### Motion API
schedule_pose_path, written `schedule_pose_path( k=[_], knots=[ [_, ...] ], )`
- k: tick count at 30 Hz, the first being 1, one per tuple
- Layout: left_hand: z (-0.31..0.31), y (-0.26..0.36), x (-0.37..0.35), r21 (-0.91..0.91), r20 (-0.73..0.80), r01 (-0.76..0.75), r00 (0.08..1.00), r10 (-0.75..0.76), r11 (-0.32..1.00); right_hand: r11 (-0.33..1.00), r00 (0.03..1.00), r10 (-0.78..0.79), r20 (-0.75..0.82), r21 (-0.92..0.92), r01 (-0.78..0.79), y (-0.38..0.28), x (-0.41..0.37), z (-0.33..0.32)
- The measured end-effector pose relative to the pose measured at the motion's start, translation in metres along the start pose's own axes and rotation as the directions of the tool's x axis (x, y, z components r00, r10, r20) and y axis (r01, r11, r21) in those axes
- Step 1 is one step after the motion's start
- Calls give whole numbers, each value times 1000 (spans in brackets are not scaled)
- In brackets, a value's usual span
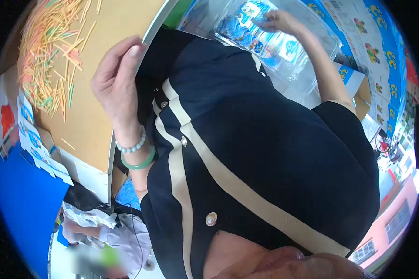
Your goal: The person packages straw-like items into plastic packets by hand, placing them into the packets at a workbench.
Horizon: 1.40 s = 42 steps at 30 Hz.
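Note:
My left hand [118, 86] lies flat against the rounded edge of a brown tabletop [107, 28], fingers together and holding nothing. Its wrist carries a pearl bracelet and a green bangle [137, 162]. My right hand [281, 21] reaches out at the top, its fingers pinched on a clear plastic pack with a blue printed card inside [270, 37]. More such clear packs lie stacked under it. My dark jacket with cream stripes [265, 153] fills the middle of the view.
A heap of thin orange, yellow and green sticks [49, 51] covers the tabletop's far left. Blue printed cartons [381, 51] stand at the right. Printed cards [32, 139] lie beside a blue surface [23, 200]. Another person in light clothing [121, 237] is at the lower left.

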<state>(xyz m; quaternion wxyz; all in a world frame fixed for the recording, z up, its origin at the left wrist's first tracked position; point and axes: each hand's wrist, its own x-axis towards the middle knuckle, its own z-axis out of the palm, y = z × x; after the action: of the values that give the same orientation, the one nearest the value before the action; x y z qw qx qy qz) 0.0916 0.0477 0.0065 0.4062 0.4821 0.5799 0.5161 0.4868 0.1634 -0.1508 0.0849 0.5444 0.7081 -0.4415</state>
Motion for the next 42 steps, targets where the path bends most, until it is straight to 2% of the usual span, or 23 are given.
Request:
schedule_pose_path(
  k=[1, 3, 7, 10, 13, 15, 16, 17, 20, 22, 24, 26, 27, 28, 30, 31, 32, 33, 34, 37, 38, 41, 42],
  knots=[
    [0, 0, 0, 3, 4, 3, 1000, -3, 1000, 996, 998, 61, 32, -62, -58, 47, 7, 21],
    [0, 2, 0, 3, 1, 38, 999, -38, 999, 970, 995, 24, 101, 237, -47, 103, 6, 66],
    [-3, -1, 2, 28, 1, 69, 998, -69, 997, 991, 992, 55, 110, 114, -68, 120, 6, 126],
    [-3, -3, 2, 34, 2, 73, 997, -73, 997, 988, 925, 50, -377, -117, -101, 105, 10, 152],
    [-4, -2, 1, 39, -11, 57, 998, -57, 998, 923, 939, 81, -335, -329, -198, 102, 10, 154],
    [-3, 4, 0, -38, 19, 127, 992, -126, 991, 907, 973, 220, -76, -352, -233, 99, 10, 146],
    [-6, 7, -1, -1, 28, 146, 989, -146, 989, 917, 964, 222, -149, -304, -258, 102, 8, 145],
    [-9, 8, -1, 29, 33, 152, 988, -153, 988, 908, 956, 191, -221, -329, -257, 94, 6, 139],
    [-15, 1, 0, -36, -7, 109, 994, -109, 993, 909, 986, -17, -165, -414, -53, 29, 19, 80],
    [-19, -4, -2, -163, -6, 110, 994, -112, 980, 993, 996, 89, 30, 70, -90, -113, -9, 12],
    [-27, -1, -1, -164, -61, 94, 993, -105, 982, 940, 977, -196, 83, 300, 163, -193, -28, -25],
    [-33, 1, -5, -150, -114, 136, 982, -153, 979, 876, 908, -397, -134, 239, 418, -253, -33, -46],
    [-35, 2, -8, -158, -123, 131, 981, -151, 979, 838, 725, -526, -444, -128, 530, -270, -19, -44],
    [-37, 3, -10, -147, -142, 125, 979, -146, 981, 734, 410, -673, -615, -492, 467, -287, -1, -46],
    [-44, 4, -17, -119, -183, 119, 973, -140, 986, 719, 305, -646, -700, -692, -68, -310, 36, -53],
    [-48, 4, -22, -122, -192, 117, 972, -138, 986, 714, 303, -653, -695, -698, -63, -312, 54, -59],
    [-54, 4, -25, -129, -213, 114, 967, -139, 985, 885, 502, -410, -762, -465, 17, -310, 73, -66],
    [-59, 3, -29, -139, -232, 113, 962, -143, 984, 983, 689, -150, -709, -184, 26, -305, 88, -72],
    [-63, 1, -32, -152, -249, 115, 957, -150, 982, 981, 690, -158, -706, -194, 26, -297, 99, -76],
    [-76, -7, -37, -165, -246, 104, 959, -143, 981, 911, 745, -146, -651, 205, 357, -284, 103, -83],
    [-77, -8, -35, -166, -238, 97, 962, -135, 981, 914, 742, -142, -655, 201, 352, -283, 100, -83],
    [-74, -7, -30, -163, -222, 102, 965, -137, 981, 960, 493, -277, -825, -219, 174, -286, 87, -82],
    [-73, -4, -28, -157, -221, 109, 965, -142, 982, 959, 495, -283, -822, -225, 174, -283, 83, -84]
  ],
)
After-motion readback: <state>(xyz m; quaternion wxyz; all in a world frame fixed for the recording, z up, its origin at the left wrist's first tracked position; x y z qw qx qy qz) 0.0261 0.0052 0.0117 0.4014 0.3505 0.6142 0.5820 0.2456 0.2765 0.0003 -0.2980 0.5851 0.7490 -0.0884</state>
